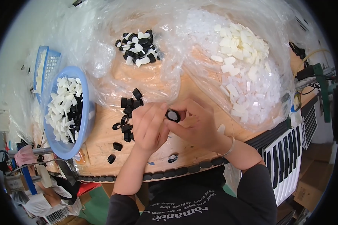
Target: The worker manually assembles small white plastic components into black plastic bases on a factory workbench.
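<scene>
In front of me both hands meet around a small black oval ring point(172, 115) with a pale white-grey centre. My right hand point(197, 122) pinches it between thumb and fingers. From the other side my left hand point(149, 125) is closed, its fingertips against the ring's left edge; part of its grip is hidden. Just left of that hand lies a loose group of black oval rings point(127, 110). One more ring with a pale centre point(172, 158) lies on the wooden table point(101, 123), near its front edge.
At the left stands a blue basin point(87, 112) of white and black pieces, with a blue basket point(52, 62) behind. A black-and-white pile point(139, 48) lies on clear plastic sheeting point(169, 33). Cream pieces point(244, 41) and translucent pieces point(257, 90) are heaped at the right.
</scene>
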Motion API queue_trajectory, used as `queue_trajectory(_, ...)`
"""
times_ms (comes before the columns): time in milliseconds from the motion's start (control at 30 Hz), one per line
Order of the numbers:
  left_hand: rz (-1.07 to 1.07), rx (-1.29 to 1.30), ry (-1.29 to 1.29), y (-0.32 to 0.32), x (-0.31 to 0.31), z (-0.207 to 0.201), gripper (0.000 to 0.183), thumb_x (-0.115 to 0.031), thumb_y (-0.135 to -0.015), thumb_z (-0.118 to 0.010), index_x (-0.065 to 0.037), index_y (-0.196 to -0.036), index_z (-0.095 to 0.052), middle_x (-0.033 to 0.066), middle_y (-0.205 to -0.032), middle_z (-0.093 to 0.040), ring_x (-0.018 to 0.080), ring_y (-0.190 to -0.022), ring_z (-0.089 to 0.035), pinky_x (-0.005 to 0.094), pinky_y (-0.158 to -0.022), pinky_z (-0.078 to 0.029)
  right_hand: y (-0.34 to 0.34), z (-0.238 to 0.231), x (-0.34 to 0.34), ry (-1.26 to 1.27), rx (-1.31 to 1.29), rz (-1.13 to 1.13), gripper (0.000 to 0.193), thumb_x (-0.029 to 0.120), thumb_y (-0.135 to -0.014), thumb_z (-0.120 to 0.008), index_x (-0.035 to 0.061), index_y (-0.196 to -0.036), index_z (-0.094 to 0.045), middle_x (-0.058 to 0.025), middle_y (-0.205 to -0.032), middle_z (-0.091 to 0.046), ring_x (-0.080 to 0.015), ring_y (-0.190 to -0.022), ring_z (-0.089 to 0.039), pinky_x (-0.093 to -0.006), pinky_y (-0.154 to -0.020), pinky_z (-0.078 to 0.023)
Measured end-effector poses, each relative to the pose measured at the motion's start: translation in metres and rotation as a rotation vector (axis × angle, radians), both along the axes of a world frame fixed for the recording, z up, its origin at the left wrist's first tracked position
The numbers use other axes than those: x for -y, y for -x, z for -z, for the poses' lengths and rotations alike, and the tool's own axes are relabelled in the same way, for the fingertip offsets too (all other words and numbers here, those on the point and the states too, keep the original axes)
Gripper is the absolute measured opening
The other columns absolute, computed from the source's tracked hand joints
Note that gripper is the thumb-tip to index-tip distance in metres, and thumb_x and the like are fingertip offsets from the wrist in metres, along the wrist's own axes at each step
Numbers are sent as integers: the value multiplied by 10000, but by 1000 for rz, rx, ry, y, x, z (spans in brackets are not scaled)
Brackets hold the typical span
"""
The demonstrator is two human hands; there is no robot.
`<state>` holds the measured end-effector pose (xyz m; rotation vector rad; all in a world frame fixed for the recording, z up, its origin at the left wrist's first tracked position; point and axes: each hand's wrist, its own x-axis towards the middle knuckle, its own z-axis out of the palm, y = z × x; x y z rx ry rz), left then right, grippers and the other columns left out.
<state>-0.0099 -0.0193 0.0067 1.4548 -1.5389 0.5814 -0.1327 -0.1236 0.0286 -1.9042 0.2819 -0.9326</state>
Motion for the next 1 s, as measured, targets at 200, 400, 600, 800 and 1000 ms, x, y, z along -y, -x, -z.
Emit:
queue_trajectory(200,35,-15,52,-1,0,-1,474,27,-636,-738,61,-1096,-626,155,-920,-660,307,-795,-631,368,-705,-476,3,-5,3,-61,-15,-150,232,33,-784,-726,14,-1005,-658,-43,-814,-626,-79,-719,-560,-220,-628,-457)
queue_trajectory(400,67,-30,44,-5,0,1,522,38,-615,-748,67,-1119,-615,178,-934,-665,316,-806,-633,381,-714,-495,5,2,5,-638,-115,-366,183,-27,-904,-587,-51,-1083,-619,-48,-991,-654,-89,-935,-601,-255,-834,-515)
queue_trajectory(600,76,-10,57,-2,1,0,511,0,-616,-778,68,-1099,-625,169,-910,-662,308,-781,-642,371,-692,-472,3,10,1,-669,-66,-355,167,-33,-895,-598,-43,-1060,-619,-49,-985,-646,-83,-907,-598,-249,-810,-510)
queue_trajectory(800,77,11,44,-1,0,3,460,28,-652,-733,73,-1097,-624,179,-917,-666,324,-800,-638,380,-702,-491,3,18,-2,-648,-46,-327,160,-36,-880,-615,-29,-1041,-614,-33,-948,-634,-59,-854,-567,-218,-743,-479)
queue_trajectory(1000,-4,19,-1,0,3,8,350,-37,-745,-717,83,-1064,-636,188,-916,-658,337,-812,-622,402,-752,-501,-4,13,-2,-582,-187,-181,102,12,-895,-613,-29,-988,-626,-2,-823,-625,-42,-761,-550,-207,-670,-453)
